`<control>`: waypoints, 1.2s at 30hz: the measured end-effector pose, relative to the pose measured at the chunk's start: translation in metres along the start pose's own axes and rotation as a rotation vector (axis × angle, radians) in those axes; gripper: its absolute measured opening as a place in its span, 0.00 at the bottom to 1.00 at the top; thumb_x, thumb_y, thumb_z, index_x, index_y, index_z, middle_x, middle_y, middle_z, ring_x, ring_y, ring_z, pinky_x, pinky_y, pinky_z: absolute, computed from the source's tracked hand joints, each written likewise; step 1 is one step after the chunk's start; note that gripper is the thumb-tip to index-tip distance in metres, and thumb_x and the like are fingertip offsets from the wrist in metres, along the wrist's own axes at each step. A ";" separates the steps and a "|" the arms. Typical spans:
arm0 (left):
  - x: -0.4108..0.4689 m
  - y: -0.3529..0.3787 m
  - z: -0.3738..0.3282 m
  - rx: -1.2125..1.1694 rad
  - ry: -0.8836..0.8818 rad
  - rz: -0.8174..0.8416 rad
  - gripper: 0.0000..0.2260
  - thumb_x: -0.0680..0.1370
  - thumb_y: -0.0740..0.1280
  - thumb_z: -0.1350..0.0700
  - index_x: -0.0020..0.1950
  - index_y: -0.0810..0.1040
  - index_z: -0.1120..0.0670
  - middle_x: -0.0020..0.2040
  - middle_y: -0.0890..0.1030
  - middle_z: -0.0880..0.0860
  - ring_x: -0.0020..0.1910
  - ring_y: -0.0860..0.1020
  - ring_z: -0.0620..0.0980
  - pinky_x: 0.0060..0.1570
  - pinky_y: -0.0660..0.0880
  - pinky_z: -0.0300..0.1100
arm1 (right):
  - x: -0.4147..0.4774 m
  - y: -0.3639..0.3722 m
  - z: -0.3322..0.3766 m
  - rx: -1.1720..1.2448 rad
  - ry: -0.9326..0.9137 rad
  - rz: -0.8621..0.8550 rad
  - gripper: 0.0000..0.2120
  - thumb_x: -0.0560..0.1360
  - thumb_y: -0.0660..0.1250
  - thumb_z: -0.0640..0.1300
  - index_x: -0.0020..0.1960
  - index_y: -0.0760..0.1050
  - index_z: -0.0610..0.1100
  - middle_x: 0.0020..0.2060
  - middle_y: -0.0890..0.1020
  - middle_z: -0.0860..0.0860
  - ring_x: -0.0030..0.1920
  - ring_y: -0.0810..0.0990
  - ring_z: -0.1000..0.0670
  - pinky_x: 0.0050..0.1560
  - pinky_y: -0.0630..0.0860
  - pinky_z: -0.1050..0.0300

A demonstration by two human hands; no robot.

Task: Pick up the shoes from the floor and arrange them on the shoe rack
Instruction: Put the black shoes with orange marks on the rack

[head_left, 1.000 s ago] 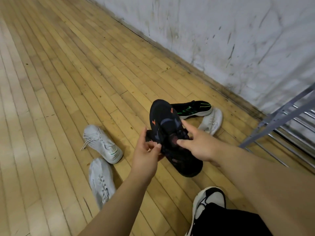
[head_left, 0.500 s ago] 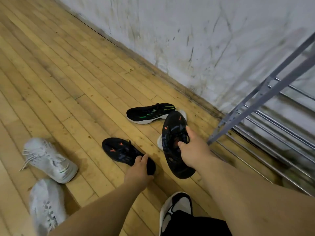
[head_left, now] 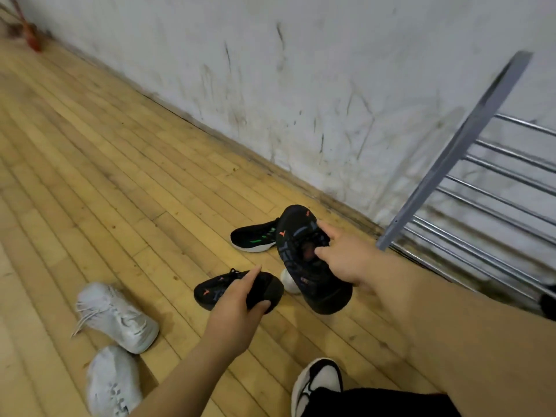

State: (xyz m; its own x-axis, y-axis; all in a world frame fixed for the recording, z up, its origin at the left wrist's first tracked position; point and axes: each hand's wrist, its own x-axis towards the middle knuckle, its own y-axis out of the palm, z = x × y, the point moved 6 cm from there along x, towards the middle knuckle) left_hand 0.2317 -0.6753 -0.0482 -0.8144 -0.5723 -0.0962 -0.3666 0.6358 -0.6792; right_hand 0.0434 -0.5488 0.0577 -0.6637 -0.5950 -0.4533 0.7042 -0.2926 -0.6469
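The left hand (head_left: pixel 237 299) grips the heel of a black orange-marked trainer (head_left: pixel 215 291) low by the wooden floor (head_left: pixel 120 176). The right hand (head_left: pixel 346 261) grips the matching black trainer (head_left: pixel 298 236) aloft, toe up, near the grey metal shoe rack (head_left: pixel 481 182) at the floor's wall edge.

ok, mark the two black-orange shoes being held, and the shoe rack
raised black-orange shoe (head_left: pixel 293 236), head view, side of the upper near the toe.
lower black-orange shoe (head_left: pixel 210 291), head view, toe end of the upper.
shoe rack (head_left: pixel 451 155), head view, grey side post.
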 end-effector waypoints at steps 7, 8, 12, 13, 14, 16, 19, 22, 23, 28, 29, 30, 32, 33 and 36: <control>-0.031 -0.093 -0.157 -0.116 0.358 -0.038 0.31 0.79 0.72 0.50 0.78 0.64 0.35 0.61 0.71 0.31 0.61 0.72 0.34 0.62 0.71 0.37 | -0.142 -0.129 0.008 -0.106 -0.118 -0.229 0.26 0.83 0.63 0.48 0.79 0.62 0.63 0.76 0.71 0.50 0.72 0.72 0.48 0.63 0.68 0.60; -0.037 -0.101 -0.182 -0.138 0.405 -0.029 0.31 0.79 0.72 0.50 0.78 0.64 0.34 0.61 0.71 0.30 0.61 0.72 0.32 0.61 0.71 0.35 | -0.165 -0.146 -0.005 -0.091 -0.115 -0.252 0.26 0.83 0.64 0.49 0.78 0.63 0.64 0.75 0.72 0.50 0.71 0.73 0.48 0.66 0.69 0.57; -0.059 -0.111 -0.275 -0.179 0.573 0.058 0.30 0.78 0.74 0.51 0.75 0.67 0.30 0.63 0.75 0.34 0.63 0.73 0.32 0.60 0.72 0.32 | -0.261 -0.194 -0.071 0.158 -0.050 -0.258 0.22 0.83 0.65 0.45 0.71 0.72 0.68 0.69 0.78 0.53 0.70 0.76 0.52 0.74 0.70 0.47; -0.064 -0.108 -0.295 -0.177 0.606 0.082 0.30 0.78 0.74 0.51 0.74 0.67 0.30 0.64 0.75 0.34 0.63 0.73 0.31 0.59 0.72 0.30 | -0.283 -0.201 -0.091 0.200 -0.031 -0.264 0.22 0.83 0.66 0.45 0.70 0.74 0.68 0.67 0.80 0.55 0.68 0.78 0.53 0.73 0.70 0.46; -0.070 -0.102 -0.316 -0.165 0.639 0.108 0.30 0.78 0.75 0.52 0.74 0.68 0.30 0.64 0.75 0.33 0.62 0.73 0.29 0.57 0.71 0.26 | -0.303 -0.207 -0.114 0.253 -0.017 -0.278 0.21 0.82 0.66 0.44 0.68 0.75 0.67 0.65 0.82 0.57 0.66 0.80 0.54 0.72 0.71 0.45; -0.082 -0.082 -0.353 -0.129 0.702 0.187 0.29 0.77 0.75 0.53 0.73 0.70 0.30 0.63 0.74 0.32 0.62 0.71 0.26 0.53 0.69 0.20 | -0.338 -0.207 -0.161 0.396 0.050 -0.284 0.21 0.82 0.66 0.42 0.67 0.78 0.64 0.61 0.84 0.55 0.61 0.83 0.51 0.69 0.74 0.45; -0.095 -0.039 -0.390 -0.049 0.794 0.350 0.29 0.77 0.75 0.53 0.69 0.70 0.25 0.62 0.76 0.34 0.62 0.76 0.33 0.60 0.75 0.31 | -0.367 -0.186 -0.230 0.505 0.192 -0.304 0.20 0.82 0.66 0.40 0.69 0.77 0.59 0.56 0.87 0.53 0.56 0.86 0.50 0.58 0.79 0.55; -0.093 -0.002 -0.390 0.112 0.809 0.491 0.31 0.78 0.75 0.51 0.71 0.67 0.24 0.61 0.75 0.37 0.59 0.79 0.39 0.62 0.78 0.44 | -0.363 -0.178 -0.265 0.339 0.243 -0.334 0.21 0.83 0.66 0.48 0.72 0.71 0.64 0.63 0.81 0.58 0.57 0.81 0.57 0.46 0.73 0.71; -0.091 0.008 -0.385 0.164 0.804 0.541 0.31 0.78 0.75 0.51 0.72 0.67 0.25 0.60 0.75 0.38 0.58 0.80 0.40 0.61 0.78 0.45 | -0.359 -0.178 -0.270 0.324 0.274 -0.349 0.21 0.83 0.65 0.50 0.73 0.69 0.67 0.65 0.79 0.59 0.58 0.79 0.58 0.45 0.72 0.71; -0.080 0.032 -0.375 0.313 0.819 0.624 0.29 0.78 0.74 0.48 0.68 0.66 0.21 0.57 0.74 0.38 0.53 0.79 0.42 0.58 0.78 0.48 | -0.320 -0.153 -0.265 0.233 0.246 -0.215 0.24 0.85 0.61 0.48 0.79 0.63 0.61 0.71 0.74 0.51 0.44 0.77 0.60 0.35 0.69 0.72; -0.078 0.034 -0.376 0.300 0.812 0.631 0.29 0.77 0.74 0.48 0.67 0.67 0.21 0.56 0.75 0.39 0.53 0.79 0.42 0.58 0.78 0.48 | -0.309 -0.146 -0.269 0.261 0.248 -0.212 0.24 0.85 0.61 0.47 0.80 0.62 0.59 0.72 0.74 0.49 0.38 0.75 0.61 0.31 0.68 0.73; -0.076 0.036 -0.376 0.283 0.806 0.645 0.28 0.77 0.74 0.48 0.68 0.68 0.22 0.56 0.75 0.39 0.54 0.79 0.43 0.58 0.78 0.49 | -0.300 -0.141 -0.273 0.299 0.261 -0.219 0.25 0.85 0.61 0.45 0.80 0.61 0.56 0.73 0.73 0.48 0.37 0.74 0.61 0.29 0.67 0.74; -0.071 0.038 -0.376 0.262 0.795 0.692 0.29 0.77 0.75 0.49 0.70 0.70 0.24 0.56 0.76 0.40 0.56 0.79 0.44 0.59 0.78 0.49 | -0.284 -0.129 -0.285 0.377 0.288 -0.237 0.25 0.85 0.61 0.43 0.81 0.61 0.54 0.75 0.70 0.47 0.39 0.73 0.61 0.29 0.69 0.75; -0.065 0.037 -0.373 0.267 0.789 0.716 0.29 0.77 0.76 0.50 0.69 0.70 0.25 0.56 0.76 0.39 0.56 0.79 0.43 0.60 0.78 0.47 | -0.275 -0.121 -0.293 0.416 0.297 -0.239 0.25 0.85 0.62 0.43 0.80 0.62 0.54 0.75 0.70 0.47 0.41 0.74 0.60 0.32 0.71 0.75; -0.042 0.034 -0.356 0.338 0.794 0.782 0.29 0.76 0.76 0.53 0.67 0.72 0.24 0.54 0.75 0.33 0.55 0.78 0.38 0.57 0.76 0.38 | -0.247 -0.088 -0.316 0.542 0.359 -0.229 0.25 0.84 0.63 0.42 0.79 0.65 0.54 0.68 0.76 0.50 0.53 0.80 0.54 0.52 0.79 0.63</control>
State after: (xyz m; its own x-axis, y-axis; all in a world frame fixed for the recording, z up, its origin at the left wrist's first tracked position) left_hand 0.0933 -0.4458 0.1916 -0.8621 0.4762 -0.1732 0.4014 0.4330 -0.8071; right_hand 0.0655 -0.1392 0.0326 -0.7872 -0.2160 -0.5776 0.5012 -0.7698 -0.3953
